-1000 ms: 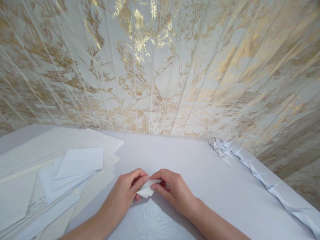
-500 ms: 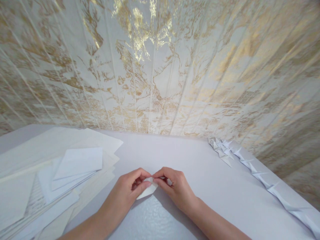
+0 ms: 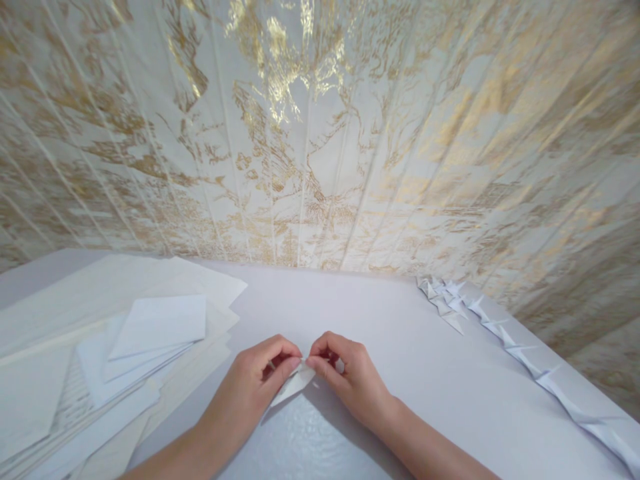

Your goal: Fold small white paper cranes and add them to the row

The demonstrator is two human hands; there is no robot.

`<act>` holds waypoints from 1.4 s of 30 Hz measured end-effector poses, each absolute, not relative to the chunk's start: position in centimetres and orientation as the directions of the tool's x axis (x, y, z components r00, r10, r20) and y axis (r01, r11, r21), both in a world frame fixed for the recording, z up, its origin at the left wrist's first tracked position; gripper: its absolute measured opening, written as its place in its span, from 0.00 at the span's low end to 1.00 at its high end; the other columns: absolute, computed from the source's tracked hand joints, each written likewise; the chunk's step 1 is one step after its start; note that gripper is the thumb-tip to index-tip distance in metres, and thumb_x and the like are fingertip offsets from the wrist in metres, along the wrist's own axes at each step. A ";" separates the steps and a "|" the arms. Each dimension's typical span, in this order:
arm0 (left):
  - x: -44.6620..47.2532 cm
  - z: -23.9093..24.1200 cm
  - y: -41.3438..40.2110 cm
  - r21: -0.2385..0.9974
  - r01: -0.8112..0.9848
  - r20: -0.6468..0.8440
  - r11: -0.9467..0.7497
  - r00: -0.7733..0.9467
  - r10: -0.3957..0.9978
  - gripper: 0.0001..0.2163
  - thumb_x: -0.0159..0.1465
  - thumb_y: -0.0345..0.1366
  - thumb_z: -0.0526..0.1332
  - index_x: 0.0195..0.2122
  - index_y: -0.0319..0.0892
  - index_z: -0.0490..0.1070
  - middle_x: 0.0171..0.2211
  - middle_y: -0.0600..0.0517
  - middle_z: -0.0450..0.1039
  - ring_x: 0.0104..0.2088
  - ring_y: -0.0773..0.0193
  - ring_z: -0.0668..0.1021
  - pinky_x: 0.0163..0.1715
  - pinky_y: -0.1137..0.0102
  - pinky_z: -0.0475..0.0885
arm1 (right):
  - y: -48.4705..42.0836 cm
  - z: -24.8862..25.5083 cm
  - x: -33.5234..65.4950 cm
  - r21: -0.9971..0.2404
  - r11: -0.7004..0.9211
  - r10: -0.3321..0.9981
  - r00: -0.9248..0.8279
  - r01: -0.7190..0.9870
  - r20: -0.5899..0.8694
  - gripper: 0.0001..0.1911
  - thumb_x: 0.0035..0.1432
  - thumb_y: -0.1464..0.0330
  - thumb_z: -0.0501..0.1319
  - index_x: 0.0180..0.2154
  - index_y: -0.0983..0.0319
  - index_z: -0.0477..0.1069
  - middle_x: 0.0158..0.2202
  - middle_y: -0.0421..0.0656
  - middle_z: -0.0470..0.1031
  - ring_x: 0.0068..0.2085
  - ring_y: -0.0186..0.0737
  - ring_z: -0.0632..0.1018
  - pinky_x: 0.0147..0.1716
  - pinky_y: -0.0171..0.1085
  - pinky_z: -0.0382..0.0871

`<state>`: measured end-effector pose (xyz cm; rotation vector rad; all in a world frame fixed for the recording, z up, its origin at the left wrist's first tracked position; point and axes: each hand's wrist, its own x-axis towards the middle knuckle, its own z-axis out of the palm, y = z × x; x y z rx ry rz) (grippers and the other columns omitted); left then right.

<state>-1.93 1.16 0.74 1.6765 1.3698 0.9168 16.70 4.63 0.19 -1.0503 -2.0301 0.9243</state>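
Between my hands, just above the table, is a small folded piece of white paper [image 3: 296, 385]. My left hand [image 3: 263, 370] pinches its upper left part between thumb and bent fingers. At its upper right edge, my right hand [image 3: 345, 365] pinches the paper with thumb and index finger. The lower part of the paper points down and to the left, and its top is partly hidden by my fingertips.
Loose white sheets and cut paper pieces [image 3: 160, 323] lie layered on the left of the white table [image 3: 330, 300]. Several folded paper cranes [image 3: 515, 350] stand in a row along the right edge. A gold-patterned curtain [image 3: 310, 167] hangs behind the table.
My fingertips have moved slightly apart at the top of the paper. The folded paper has tilted a little, its lower corner reaching further down and left.
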 end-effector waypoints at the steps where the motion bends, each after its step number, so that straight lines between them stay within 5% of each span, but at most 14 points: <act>1: -1.9 0.7 1.2 0.891 0.434 0.068 -0.135 0.168 0.983 0.11 0.66 0.42 0.56 0.31 0.43 0.72 0.27 0.56 0.70 0.29 0.63 0.72 0.30 0.72 0.64 | 4.6 0.2 16.7 -0.814 0.431 0.854 -0.468 0.390 0.227 0.03 0.59 0.68 0.63 0.35 0.62 0.74 0.29 0.39 0.74 0.28 0.33 0.71 0.30 0.31 0.64; 11: -1.9 0.5 1.0 0.864 0.466 0.104 -0.191 0.205 0.973 0.11 0.67 0.42 0.54 0.31 0.44 0.69 0.26 0.57 0.68 0.28 0.63 0.71 0.29 0.72 0.63 | 4.5 0.3 16.5 -0.792 0.441 0.852 -0.474 0.421 0.223 0.07 0.61 0.68 0.62 0.31 0.63 0.76 0.25 0.38 0.72 0.26 0.32 0.69 0.28 0.30 0.61; 24: -1.9 0.8 1.3 0.899 0.418 0.092 -0.132 0.116 0.989 0.10 0.65 0.41 0.56 0.30 0.44 0.70 0.26 0.57 0.69 0.28 0.64 0.71 0.29 0.73 0.64 | 5.2 0.2 16.8 -0.880 0.266 0.934 -0.331 0.393 0.135 0.12 0.61 0.66 0.57 0.27 0.63 0.70 0.20 0.36 0.69 0.23 0.31 0.66 0.25 0.30 0.58; 31: -1.8 1.2 1.3 0.921 0.376 0.088 -0.103 0.056 0.995 0.09 0.63 0.41 0.57 0.29 0.44 0.71 0.25 0.57 0.71 0.28 0.63 0.72 0.29 0.74 0.65 | 5.8 0.5 16.7 -0.971 0.134 0.970 -0.227 0.197 0.088 0.14 0.59 0.59 0.58 0.27 0.62 0.66 0.20 0.34 0.65 0.20 0.30 0.62 0.20 0.30 0.56; 35: -1.8 1.2 1.2 0.929 0.355 0.090 -0.105 0.058 0.994 0.09 0.64 0.40 0.57 0.30 0.44 0.71 0.26 0.57 0.71 0.28 0.64 0.73 0.30 0.74 0.65 | 5.7 0.2 16.4 -0.999 0.033 0.944 -0.329 0.039 0.018 0.18 0.60 0.52 0.57 0.32 0.62 0.66 0.19 0.34 0.64 0.19 0.30 0.62 0.18 0.29 0.57; 42: -1.5 1.0 1.2 0.915 0.376 0.113 -0.146 0.111 0.987 0.07 0.63 0.38 0.58 0.30 0.44 0.72 0.26 0.57 0.72 0.29 0.63 0.74 0.32 0.73 0.67 | 5.1 0.2 16.0 -0.995 -0.042 0.896 -0.437 0.094 -0.079 0.22 0.55 0.49 0.61 0.30 0.62 0.68 0.17 0.32 0.60 0.17 0.28 0.60 0.15 0.28 0.56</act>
